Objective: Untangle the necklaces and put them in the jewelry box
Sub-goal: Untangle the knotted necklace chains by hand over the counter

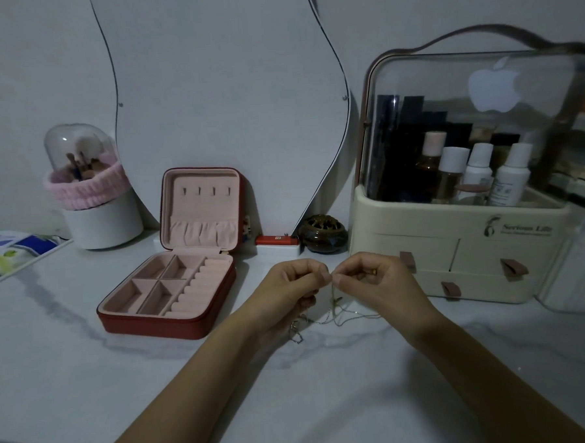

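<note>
The step in hand is untangling: the left hand (292, 282) and right hand (372, 278) each pinch the necklaces (336, 312), which hang tangled over the marble table (89, 384). Next, I think, gentle pulling apart. Further left waits the open jewelry box (172, 288); far behind stands a mirror (227, 106).

A single head-worn wide-angle view looks forward and down across the marble tabletop (89, 384) from close above, toward the wall mirror (224, 106) at twelve o'clock, both forearms entering from six o'clock.
</note>
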